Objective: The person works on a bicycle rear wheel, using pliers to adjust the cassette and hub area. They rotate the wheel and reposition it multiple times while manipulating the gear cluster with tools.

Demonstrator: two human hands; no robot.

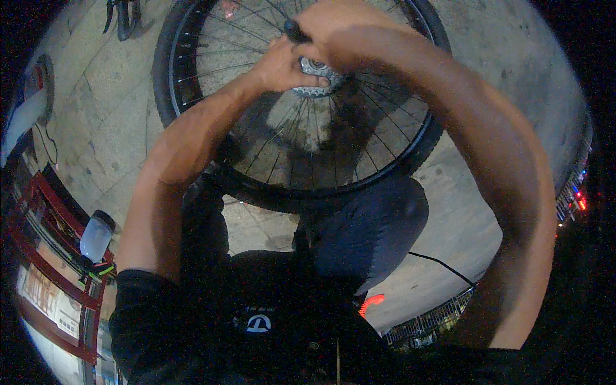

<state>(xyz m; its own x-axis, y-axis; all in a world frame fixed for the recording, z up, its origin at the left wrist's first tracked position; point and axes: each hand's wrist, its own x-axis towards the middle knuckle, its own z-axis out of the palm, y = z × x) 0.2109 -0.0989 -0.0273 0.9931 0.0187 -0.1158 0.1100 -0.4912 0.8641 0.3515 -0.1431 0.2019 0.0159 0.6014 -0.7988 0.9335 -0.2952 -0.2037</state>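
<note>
A bicycle wheel with a black tyre (168, 96) lies on the paved ground in front of my knees. At its hub is a silver sprocket cassette (313, 94). My left hand (280, 67) grips the cassette, its thumb laid across the sprockets. Right beside it, over the hub, my right hand (333, 32) is closed around something with a rounded black end (294, 31), which pokes out toward my left hand. The rest of that thing is hidden by the fingers, so its kind cannot be told. My right forearm covers part of the wheel's far right side.
Dark bent bars (125, 19) lie at the far left. A red-framed rack (58, 282) and a pale rounded object with a dark top (96, 237) stand at lower left. To the right run a black cable (443, 266) and a railing (430, 324), near a glowing red-orange curved thing (371, 301).
</note>
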